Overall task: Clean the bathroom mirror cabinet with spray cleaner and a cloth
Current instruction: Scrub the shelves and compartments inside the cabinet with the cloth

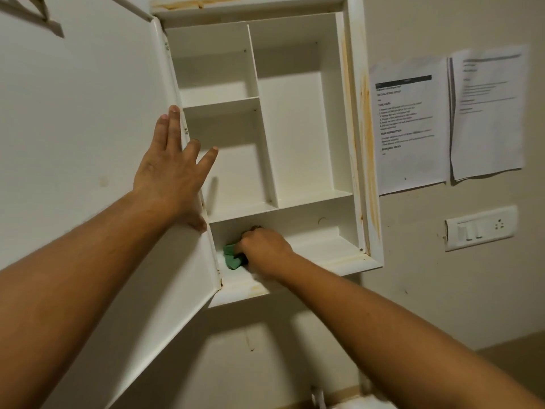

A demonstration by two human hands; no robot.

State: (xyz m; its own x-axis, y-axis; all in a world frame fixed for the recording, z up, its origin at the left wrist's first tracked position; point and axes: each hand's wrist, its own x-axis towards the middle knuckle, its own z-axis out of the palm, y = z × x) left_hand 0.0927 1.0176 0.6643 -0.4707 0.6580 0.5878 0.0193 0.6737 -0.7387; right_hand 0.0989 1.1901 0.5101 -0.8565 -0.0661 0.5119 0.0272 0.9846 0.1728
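Our right hand [264, 246] curls tightly round a bunched green cloth [231, 257], pressing it onto the floor of the bottom compartment of the white cabinet [355, 119], at that compartment's left end, just beside the hinge; our left hand [174, 166] lies flat and holds nothing, its fingers straight and spread against the inner face of the open door [88, 149], two of them reaching past the door's hinged edge. Above the bottom compartment, two small compartments stack on the left and one tall compartment stands on the right; yellow-brown stains [367, 128] run down the cabinet's right frame and along its top and front lip. On the wall [442, 290] to the right hang two printed sheets [411, 128]; below them sits a white switch plate [480, 228].
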